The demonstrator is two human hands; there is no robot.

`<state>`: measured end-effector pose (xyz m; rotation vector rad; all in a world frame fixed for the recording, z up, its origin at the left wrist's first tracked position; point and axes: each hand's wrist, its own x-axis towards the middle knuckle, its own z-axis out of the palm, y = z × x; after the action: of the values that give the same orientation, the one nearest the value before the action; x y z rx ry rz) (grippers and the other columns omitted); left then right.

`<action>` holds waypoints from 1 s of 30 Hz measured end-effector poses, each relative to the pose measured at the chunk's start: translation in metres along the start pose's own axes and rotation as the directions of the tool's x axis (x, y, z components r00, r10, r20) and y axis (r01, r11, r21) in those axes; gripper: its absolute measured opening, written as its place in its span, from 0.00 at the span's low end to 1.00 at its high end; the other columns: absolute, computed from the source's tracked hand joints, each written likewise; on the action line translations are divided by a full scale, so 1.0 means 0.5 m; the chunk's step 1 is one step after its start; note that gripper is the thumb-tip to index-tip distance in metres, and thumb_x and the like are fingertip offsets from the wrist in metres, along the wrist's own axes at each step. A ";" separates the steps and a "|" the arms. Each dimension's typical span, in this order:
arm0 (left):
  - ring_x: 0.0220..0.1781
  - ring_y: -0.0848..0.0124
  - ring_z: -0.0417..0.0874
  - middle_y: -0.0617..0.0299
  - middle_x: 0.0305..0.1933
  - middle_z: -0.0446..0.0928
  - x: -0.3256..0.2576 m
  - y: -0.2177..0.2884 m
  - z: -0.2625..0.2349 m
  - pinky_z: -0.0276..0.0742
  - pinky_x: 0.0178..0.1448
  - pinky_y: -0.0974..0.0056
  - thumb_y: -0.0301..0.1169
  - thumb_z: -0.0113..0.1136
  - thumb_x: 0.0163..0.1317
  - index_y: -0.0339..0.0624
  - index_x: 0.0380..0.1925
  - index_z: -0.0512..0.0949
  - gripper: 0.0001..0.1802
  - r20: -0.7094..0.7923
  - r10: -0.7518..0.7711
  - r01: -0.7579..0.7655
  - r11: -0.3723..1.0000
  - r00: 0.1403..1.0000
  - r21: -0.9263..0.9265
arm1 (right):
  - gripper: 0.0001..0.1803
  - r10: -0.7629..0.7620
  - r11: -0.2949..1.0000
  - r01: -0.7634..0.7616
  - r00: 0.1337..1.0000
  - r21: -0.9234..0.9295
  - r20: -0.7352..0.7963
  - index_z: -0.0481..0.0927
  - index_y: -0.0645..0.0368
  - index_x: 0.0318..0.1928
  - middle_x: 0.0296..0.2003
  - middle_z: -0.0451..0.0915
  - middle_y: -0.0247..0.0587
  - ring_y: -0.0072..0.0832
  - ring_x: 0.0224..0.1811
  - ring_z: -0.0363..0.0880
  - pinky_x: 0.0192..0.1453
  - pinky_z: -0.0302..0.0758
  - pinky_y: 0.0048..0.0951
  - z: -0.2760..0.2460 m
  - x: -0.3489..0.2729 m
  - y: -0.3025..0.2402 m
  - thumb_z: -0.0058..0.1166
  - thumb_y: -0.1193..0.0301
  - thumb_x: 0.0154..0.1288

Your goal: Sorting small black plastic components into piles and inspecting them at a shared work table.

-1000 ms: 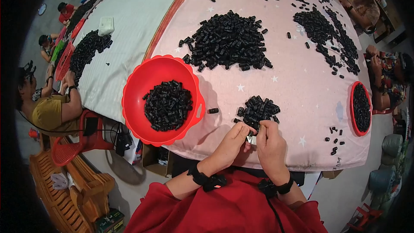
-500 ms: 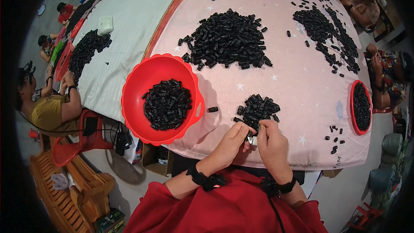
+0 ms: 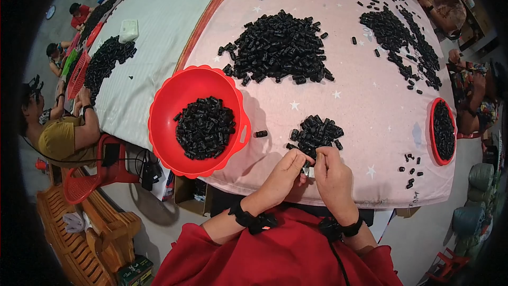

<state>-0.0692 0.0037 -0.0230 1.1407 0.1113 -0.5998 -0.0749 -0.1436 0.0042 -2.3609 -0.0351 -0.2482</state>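
Note:
My left hand pinches a small black cylindrical part near the table's front edge. Close beside it, the thumb and fingers of my right hand are pressed together; what they hold is too hidden to name. A pale, shiny bit shows between the two hands, its kind unclear. Just beyond my fingers lies a small pile of black cylindrical parts. One single black part rests to the left of that pile. Further left stands a red scalloped bowl, partly filled with the same parts.
A large heap of black parts lies further back on the pink cloth. At the right edge are a red basket of parts and several loose ones. Other people sit around the table; a red chair stands at left.
My hands stay nearly in place, with only a slight shift of the right one. At the far right, a person's arms have moved.

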 end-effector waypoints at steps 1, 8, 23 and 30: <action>0.30 0.82 0.72 0.70 0.29 0.70 0.000 -0.002 0.000 0.70 0.37 0.75 0.45 0.42 0.79 0.42 0.45 0.75 0.19 -0.001 0.008 -0.008 1.000 1.000 0.005 | 0.06 0.011 1.000 -0.011 1.000 0.006 0.004 0.76 0.59 0.45 0.22 0.79 0.48 0.40 0.21 0.81 0.24 0.73 0.37 0.000 -0.001 -0.001 0.55 0.75 0.69; 0.29 0.82 0.72 0.70 0.29 0.70 0.000 -0.001 0.002 0.70 0.36 0.76 0.45 0.42 0.79 0.43 0.45 0.75 0.19 -0.004 0.003 -0.003 1.000 1.000 -0.003 | 0.05 0.037 0.999 -0.038 0.999 0.012 0.012 0.77 0.61 0.45 0.23 0.78 0.49 0.37 0.22 0.80 0.25 0.72 0.34 -0.002 0.000 -0.004 0.54 0.76 0.69; 0.32 0.81 0.69 0.70 0.31 0.69 0.005 -0.006 0.001 0.68 0.37 0.74 0.42 0.40 0.80 0.42 0.51 0.70 0.16 -0.011 0.004 -0.004 0.997 1.000 -0.076 | 0.08 0.126 0.853 -0.247 0.952 0.459 0.278 0.75 0.61 0.45 0.24 0.79 0.42 0.27 0.22 0.79 0.27 0.73 0.30 -0.010 -0.007 0.000 0.55 0.71 0.72; 0.41 0.81 0.72 0.68 0.42 0.72 0.009 -0.024 -0.012 0.72 0.46 0.72 0.40 0.44 0.78 0.43 0.51 0.70 0.13 0.005 0.028 -0.028 0.997 1.000 -0.078 | 0.10 0.068 0.915 -0.199 0.934 0.352 0.350 0.73 0.62 0.43 0.25 0.80 0.43 0.28 0.26 0.81 0.30 0.74 0.29 -0.011 -0.003 0.006 0.57 0.69 0.71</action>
<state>-0.0703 0.0040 -0.0372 1.0637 0.1126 -0.5693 -0.0771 -0.1496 0.0055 -1.9765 -0.0738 0.2131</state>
